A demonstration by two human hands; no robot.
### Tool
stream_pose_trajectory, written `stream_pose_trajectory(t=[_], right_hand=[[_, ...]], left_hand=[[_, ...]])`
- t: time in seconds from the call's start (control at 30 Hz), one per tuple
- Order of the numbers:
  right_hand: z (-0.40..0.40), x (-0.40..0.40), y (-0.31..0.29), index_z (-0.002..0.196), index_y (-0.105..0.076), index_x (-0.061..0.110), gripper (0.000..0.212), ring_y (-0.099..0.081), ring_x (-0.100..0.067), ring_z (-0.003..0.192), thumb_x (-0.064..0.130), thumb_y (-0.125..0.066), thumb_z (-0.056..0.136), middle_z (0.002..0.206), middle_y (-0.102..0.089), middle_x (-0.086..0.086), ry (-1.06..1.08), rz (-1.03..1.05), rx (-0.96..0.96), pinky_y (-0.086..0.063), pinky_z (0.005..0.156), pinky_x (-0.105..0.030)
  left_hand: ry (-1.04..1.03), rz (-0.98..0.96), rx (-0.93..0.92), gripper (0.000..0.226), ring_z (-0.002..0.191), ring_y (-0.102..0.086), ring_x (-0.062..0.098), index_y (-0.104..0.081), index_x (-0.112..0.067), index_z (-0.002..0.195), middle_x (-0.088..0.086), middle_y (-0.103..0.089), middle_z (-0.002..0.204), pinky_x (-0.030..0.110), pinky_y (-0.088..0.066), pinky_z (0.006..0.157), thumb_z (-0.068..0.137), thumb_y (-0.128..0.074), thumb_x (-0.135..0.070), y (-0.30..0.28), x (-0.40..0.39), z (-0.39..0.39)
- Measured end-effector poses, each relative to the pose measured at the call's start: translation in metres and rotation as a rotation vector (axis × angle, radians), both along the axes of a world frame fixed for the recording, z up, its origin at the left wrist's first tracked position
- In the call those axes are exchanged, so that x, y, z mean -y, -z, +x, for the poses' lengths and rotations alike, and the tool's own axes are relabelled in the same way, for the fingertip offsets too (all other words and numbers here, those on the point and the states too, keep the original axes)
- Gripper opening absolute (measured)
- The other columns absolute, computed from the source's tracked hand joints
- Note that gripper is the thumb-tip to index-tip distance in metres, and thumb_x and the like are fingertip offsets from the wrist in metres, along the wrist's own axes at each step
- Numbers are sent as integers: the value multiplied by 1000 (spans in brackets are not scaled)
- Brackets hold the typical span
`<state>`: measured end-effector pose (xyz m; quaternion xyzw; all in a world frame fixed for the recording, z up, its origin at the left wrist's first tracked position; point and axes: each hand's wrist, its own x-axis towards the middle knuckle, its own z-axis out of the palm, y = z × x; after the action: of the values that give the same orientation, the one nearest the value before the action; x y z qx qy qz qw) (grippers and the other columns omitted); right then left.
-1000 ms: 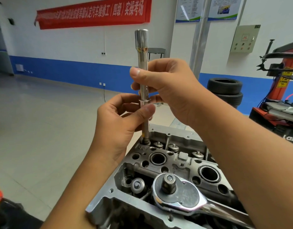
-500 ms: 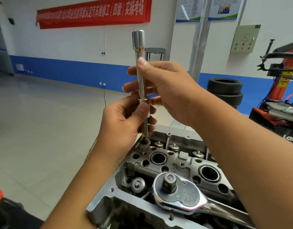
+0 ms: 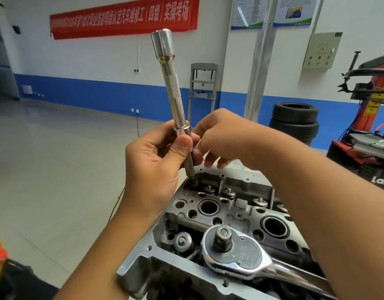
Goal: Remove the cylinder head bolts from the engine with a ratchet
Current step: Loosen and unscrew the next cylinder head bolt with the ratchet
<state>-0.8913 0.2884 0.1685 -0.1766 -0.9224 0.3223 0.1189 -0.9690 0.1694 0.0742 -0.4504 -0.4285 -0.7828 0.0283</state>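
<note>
My left hand [image 3: 156, 161] grips the extension bar [image 3: 176, 98] at frame centre, tilted, its tip seated on a bolt [image 3: 192, 182] at the cylinder head's [image 3: 247, 191] far corner. My right hand [image 3: 225, 139] pinches the bar's lower shaft. The ratchet [image 3: 232, 252] lies on the head, lower right

L forearm: comes up from bottom-left, bare, wrist bent inward.
L hand [image 3: 153, 163]: fingers curled, thumb [image 3: 182, 145] pressed across a shaft, pinching it.
R forearm: enters from right edge, bare, angled down-left.
R hand [image 3: 225, 137]: just beside L, back to camera, fingers curled under; what the grip holds can't be seen.
</note>
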Motion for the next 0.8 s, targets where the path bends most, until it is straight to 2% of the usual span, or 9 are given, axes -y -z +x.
stream_pose_trajectory(t=[0.13, 0.27, 0.37, 0.43, 0.5, 0.57, 0.63, 0.8], right_hand=[[5, 1, 2, 96, -75, 20, 20, -72, -14, 71, 2, -73, 88, 92, -79, -5, -195, 120, 224, -58, 67, -31], [7, 1, 3, 95, -76, 27, 14, -73, -9, 71, 22, -84, 85, 88, -79, 1, -220, 197, 243, -59, 69, -27], [5, 6, 5, 92, -76, 25, 13, -72, -9, 63, 25, -86, 84, 82, -78, 3, -185, 286, 253, -62, 70, -31], [2, 10, 8, 92, -72, 22, 15, -70, -10, 54, 26, -85, 84, 75, -77, 2, -158, 298, 266, -60, 60, -31], [-1, 15, 9, 94, -69, 19, 18, -69, -13, 48, 27, -83, 86, 68, -76, -2, -145, 317, 298, -53, 48, -26], [-2, 18, 11, 92, -69, 15, 17, -67, -13, 47, 25, -83, 87, 67, -76, -5, -133, 308, 295, -49, 43, -21], [-2, 17, 11, 86, -70, 12, 18, -66, -13, 47, 20, -85, 84, 66, -75, -5, -121, 272, 266, -49, 45, -21], [0, 16, 9, 75, -60, 12, 30, -63, -12, 49, 6, -89, 76, 64, -67, -5, -122, 147, 197, -55, 54, -23]], left_hand=[[42, 173, 96, 12, 72, -68, 24, -74, -17, 99, 8, -70, 87, 42, -60, 75, 93, -68, -25, -14, 3, -3], [135, 273, 267, 20, 77, -70, 20, -69, -10, 110, 8, -71, 93, 43, -60, 81, 94, -66, -23, -27, 16, -18], [113, 219, 368, 23, 76, -70, 20, -68, -8, 111, 8, -72, 90, 42, -61, 78, 94, -66, -22, -24, 18, -26], [72, 132, 405, 24, 73, -70, 22, -69, -6, 109, 8, -71, 85, 41, -62, 73, 91, -68, -22, -19, 14, -28], [27, 34, 417, 27, 68, -70, 22, -71, -6, 105, 6, -72, 80, 39, -61, 69, 86, -70, -25, -12, 6, -28], [7, -39, 425, 19, 66, -70, 21, -73, -9, 103, 5, -74, 78, 36, -61, 66, 90, -70, -22, -5, 0, -26], [-1, -86, 432, 12, 65, -72, 21, -74, -12, 103, 5, -75, 78, 35, -61, 64, 93, -69, -18, -1, -4, -25], [-13, -97, 423, 14, 68, -72, 27, -74, -14, 102, 7, -75, 79, 39, -63, 65, 89, -70, -20, -1, -2, -24]])
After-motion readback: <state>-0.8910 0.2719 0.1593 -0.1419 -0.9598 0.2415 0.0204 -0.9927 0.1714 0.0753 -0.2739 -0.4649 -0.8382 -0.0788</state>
